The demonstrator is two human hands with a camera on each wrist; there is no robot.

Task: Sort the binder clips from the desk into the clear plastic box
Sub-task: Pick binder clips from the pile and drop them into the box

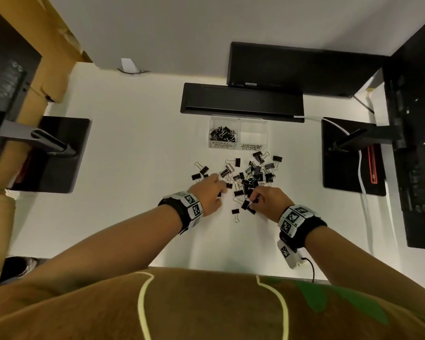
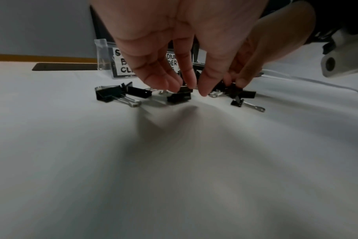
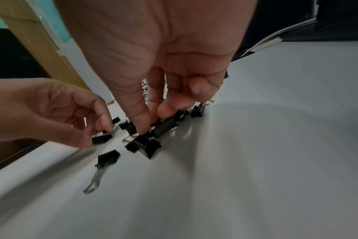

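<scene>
Both hands down in the loose pile of binder clips (image 1: 245, 177) mid-desk (image 1: 133, 168): left hand (image 1: 210, 193) pinching a small black clip (image 3: 101, 139) between thumb and fingertips, right hand (image 1: 268, 201) with fingertips bunched together on a clip (image 3: 145, 143) at the near edge, probably to grab from both sides at once. Clear plastic box (image 1: 238, 133) just beyond the pile, left "small" compartment partly filled, right "medium" one looking empty. Nothing really blocking the way, just tangled wire handles, plus a black bar (image 1: 242, 101) behind the box and monitor bases (image 1: 352, 155) off to the sides.

Clear plastic box (image 2: 104, 55) labels half hidden behind left hand (image 2: 174, 48); fingertip contact blurred.
</scene>
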